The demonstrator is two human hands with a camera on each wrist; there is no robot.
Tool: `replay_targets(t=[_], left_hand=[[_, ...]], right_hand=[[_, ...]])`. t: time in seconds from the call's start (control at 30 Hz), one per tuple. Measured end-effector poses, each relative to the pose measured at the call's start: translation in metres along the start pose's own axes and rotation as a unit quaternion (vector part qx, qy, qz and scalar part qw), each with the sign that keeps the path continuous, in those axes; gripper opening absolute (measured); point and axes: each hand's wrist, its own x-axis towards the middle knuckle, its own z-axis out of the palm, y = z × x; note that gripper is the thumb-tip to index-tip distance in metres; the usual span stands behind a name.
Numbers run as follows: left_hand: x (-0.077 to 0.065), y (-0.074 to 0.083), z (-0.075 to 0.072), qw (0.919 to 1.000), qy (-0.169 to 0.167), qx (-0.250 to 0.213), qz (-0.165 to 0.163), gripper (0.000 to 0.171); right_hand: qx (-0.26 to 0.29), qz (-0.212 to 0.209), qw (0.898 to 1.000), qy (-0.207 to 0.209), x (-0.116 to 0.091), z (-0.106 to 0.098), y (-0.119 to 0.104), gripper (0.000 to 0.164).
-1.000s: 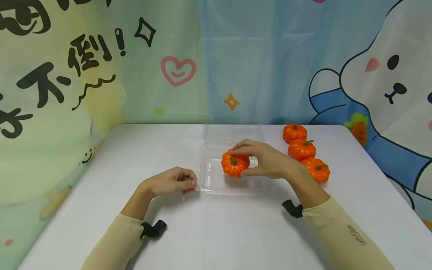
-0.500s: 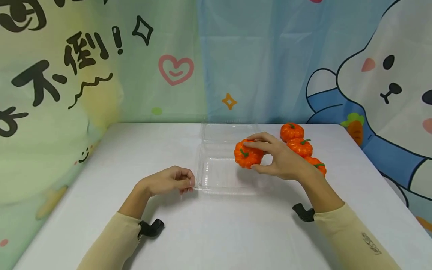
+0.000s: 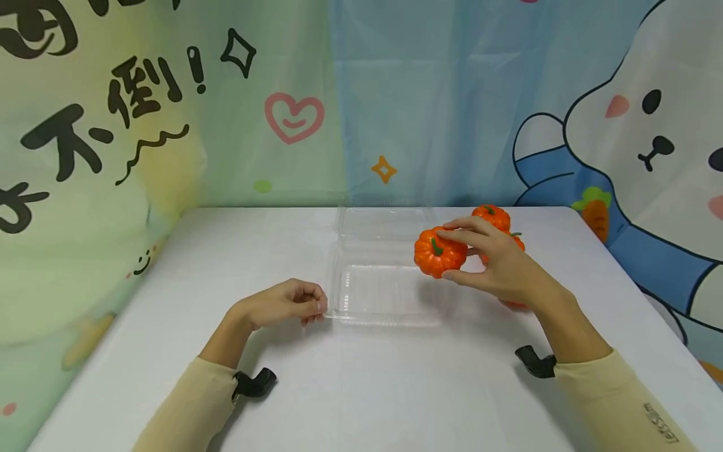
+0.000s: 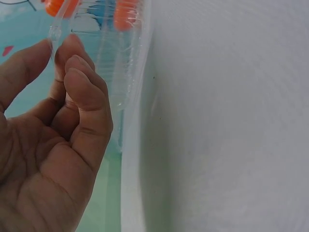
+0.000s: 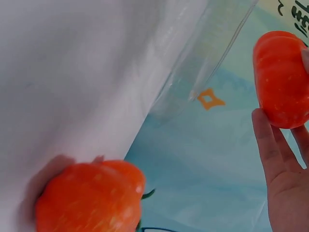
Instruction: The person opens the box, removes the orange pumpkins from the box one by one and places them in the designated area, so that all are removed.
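Note:
An orange toy pumpkin (image 3: 437,253) with a green stem is gripped between the thumb and fingers of my right hand (image 3: 505,262), raised over the right side of the clear plastic container. In the right wrist view the same pumpkin (image 5: 281,79) shows at the upper right, above my right hand's fingers. My left hand (image 3: 287,305) pinches the front left corner of the open clear container (image 3: 361,318). In the left wrist view, thumb and index finger of my left hand (image 4: 63,125) meet on its thin rim (image 4: 56,29).
Behind my right hand stand more orange pumpkins, partly hidden; one pumpkin (image 3: 492,217) shows at the back. The container's lid (image 3: 386,223) lies folded back toward the table's (image 3: 254,251) far edge. A printed curtain (image 3: 407,100) hangs behind.
My right hand has lifted the pumpkin from within the container and carried it to the right, toward the other pumpkins. My left hand has stayed at the container's corner.

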Motion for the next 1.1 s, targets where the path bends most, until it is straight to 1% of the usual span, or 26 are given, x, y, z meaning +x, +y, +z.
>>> replay_targets(t=[0.1,0.27,0.53,0.63,0.73,0.87,1.0,1.1], left_hand=[[0.0,-0.001,-0.001,1.0,-0.001,0.005,0.001,0.017],[-0.001,-0.001,-0.001,0.9999,0.005,0.012,-0.003,0.016],[-0.003,0.004,-0.002,0.9999,0.005,0.014,-0.006,0.017],[-0.004,0.002,-0.001,0.9998,0.007,0.017,-0.009,0.018],[-0.005,0.001,-0.001,0.9996,0.013,0.021,-0.012,0.019],[-0.005,-0.001,0.0,0.9996,0.015,0.02,-0.011,0.021],[-0.005,-0.001,0.001,0.9997,0.006,0.021,-0.01,0.02],[-0.003,0.002,0.001,0.9998,0.002,0.02,-0.005,0.019]], right_hand=[[-0.012,0.022,1.0,0.007,-0.008,-0.004,0.002,0.065],[-0.024,0.03,0.999,0.013,-0.02,-0.01,0.008,0.065],[0.01,0.081,0.996,0.021,-0.041,-0.022,0.013,0.067],[0.03,0.083,0.996,0.031,-0.049,-0.024,0.014,0.067],[0.036,0.078,0.996,0.039,-0.053,-0.026,0.016,0.068],[0.024,0.09,0.995,0.043,-0.059,-0.028,0.015,0.067],[0.015,0.107,0.993,0.037,-0.071,-0.033,0.012,0.066],[-0.001,0.113,0.993,0.036,-0.082,-0.038,0.01,0.067]])
